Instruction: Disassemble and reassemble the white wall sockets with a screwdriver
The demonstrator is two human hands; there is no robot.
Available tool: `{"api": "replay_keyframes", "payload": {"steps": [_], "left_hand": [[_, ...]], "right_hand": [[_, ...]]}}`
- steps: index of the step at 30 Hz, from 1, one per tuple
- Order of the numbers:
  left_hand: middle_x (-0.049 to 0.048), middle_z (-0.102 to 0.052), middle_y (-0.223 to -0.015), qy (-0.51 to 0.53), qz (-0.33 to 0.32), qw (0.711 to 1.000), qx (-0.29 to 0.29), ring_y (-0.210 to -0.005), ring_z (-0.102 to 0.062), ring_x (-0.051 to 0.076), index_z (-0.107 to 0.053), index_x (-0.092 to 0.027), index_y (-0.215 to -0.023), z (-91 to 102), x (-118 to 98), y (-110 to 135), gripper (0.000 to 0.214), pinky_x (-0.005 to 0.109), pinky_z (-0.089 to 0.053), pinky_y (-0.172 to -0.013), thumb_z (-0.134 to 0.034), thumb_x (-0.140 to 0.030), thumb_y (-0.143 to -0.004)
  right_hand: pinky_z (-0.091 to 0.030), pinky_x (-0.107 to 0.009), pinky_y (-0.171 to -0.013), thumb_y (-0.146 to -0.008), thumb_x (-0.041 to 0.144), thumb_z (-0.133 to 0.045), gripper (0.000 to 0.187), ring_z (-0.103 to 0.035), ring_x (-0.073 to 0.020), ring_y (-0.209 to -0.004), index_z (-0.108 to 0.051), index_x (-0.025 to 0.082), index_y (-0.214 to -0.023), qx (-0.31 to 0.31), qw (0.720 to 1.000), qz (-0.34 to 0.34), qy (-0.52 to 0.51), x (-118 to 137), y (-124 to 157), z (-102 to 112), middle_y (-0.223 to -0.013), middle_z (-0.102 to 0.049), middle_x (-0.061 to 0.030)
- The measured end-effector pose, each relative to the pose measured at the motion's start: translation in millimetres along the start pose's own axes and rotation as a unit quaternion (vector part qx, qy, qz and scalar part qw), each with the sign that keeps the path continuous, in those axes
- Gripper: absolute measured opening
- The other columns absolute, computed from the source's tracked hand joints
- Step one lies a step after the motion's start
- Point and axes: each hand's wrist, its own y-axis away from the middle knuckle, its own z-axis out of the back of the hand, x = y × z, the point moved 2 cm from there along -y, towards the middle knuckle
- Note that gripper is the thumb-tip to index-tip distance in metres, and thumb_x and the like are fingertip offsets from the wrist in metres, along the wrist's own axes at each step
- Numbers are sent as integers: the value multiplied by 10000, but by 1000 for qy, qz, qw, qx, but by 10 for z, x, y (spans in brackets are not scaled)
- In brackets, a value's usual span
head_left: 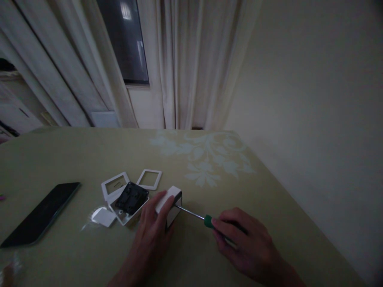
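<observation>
My left hand (154, 223) grips a small white box-shaped part (174, 213) with a dark edge, holding it tilted up over the table. Closed around the green handle of a screwdriver (191, 212), my right hand (245, 239) points its metal shaft left. The tip meets the dark edge of the white part; its exact contact is hidden by my left fingers. Just left of that hand, a black square plate (132, 198) lies in a white open box (122, 217). Two white square frames, one nearer the box (107, 195) and one farther right (158, 180), lie behind.
A white piece in clear plastic wrap (104, 217) lies left of the open box. Farther left is a dark flat tablet-like slab (44, 213). The patterned tablecloth (206, 155) runs back to curtains (191, 63), with a wall (311, 99) along the right.
</observation>
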Motion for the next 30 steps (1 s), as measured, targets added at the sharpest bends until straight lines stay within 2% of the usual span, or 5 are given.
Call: {"api": "replay_keyframes", "payload": {"steps": [4,10,18,24,30], "left_hand": [[168,-525,-1564,24,18,1000,-6,-1384,-618,363,-396,-296,-1588,-23,-9,-11,660,538,-635,-1061,-692,-273,-998],[156,-507,-1610,1,7,1000,-13,-1441,-587,361,-365,-325,-1625,-28,25,12,679,552,-593,-1122,-645,-213,-1016],[161,-518,-1617,-28,-11,999,-19,-1425,-609,369,-347,-332,-1654,20,30,14,687,526,-613,-1100,-629,-236,-1035],[178,-522,-1598,-49,-28,998,-19,-1412,-611,380,-314,-333,-1669,38,9,6,680,536,-625,-1079,-581,-214,-1056],[204,-536,-1578,-71,-38,996,-25,-1390,-626,396,-318,-296,-1673,44,12,5,705,531,-644,-1043,-600,-191,-1035]], "right_hand": [[-592,-280,-675,-1084,124,-604,169,-712,-171,-759,-736,170,-1178,29,998,36,45,17,76,-38,-923,-756,-72],[-627,-336,-730,-1066,59,-584,278,-750,-203,-795,-709,99,-1311,41,993,84,77,74,140,-59,-983,-806,-102],[-609,-313,-624,-1066,138,-652,146,-759,-175,-671,-707,136,-1202,-19,994,59,93,104,3,-123,-850,-812,-54],[-549,-268,-563,-1079,251,-664,116,-726,-164,-661,-756,215,-1141,-1,996,-86,-20,123,31,-163,-818,-746,-33],[-526,-257,-547,-922,372,-831,150,-688,-165,-595,-832,245,-842,-28,947,-279,-157,20,24,-226,-691,-728,-2]]}}
